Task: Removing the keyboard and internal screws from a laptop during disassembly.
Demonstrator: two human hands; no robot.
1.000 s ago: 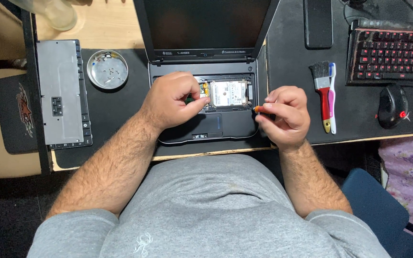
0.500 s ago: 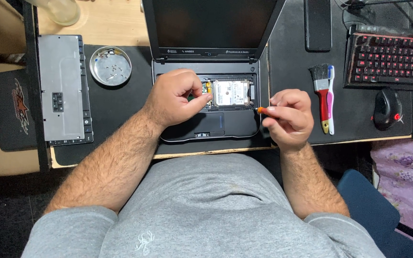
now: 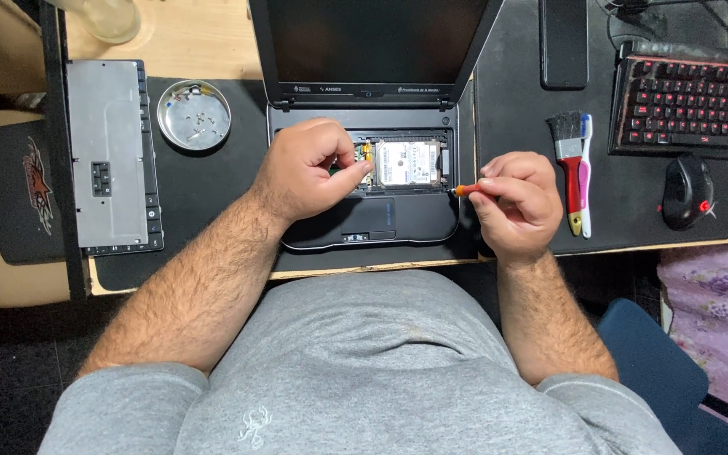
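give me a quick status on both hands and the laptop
Left hand pinching at hard drive edge. Right hand gripping orange screwdriver. Nothing in the way.

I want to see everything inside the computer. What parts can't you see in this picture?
Head view only:
- Left hand covers the laptop's insides left of the silver drive.
- Screwdriver: right hand hides most of it.
- Screws in the round dish: too small to count.
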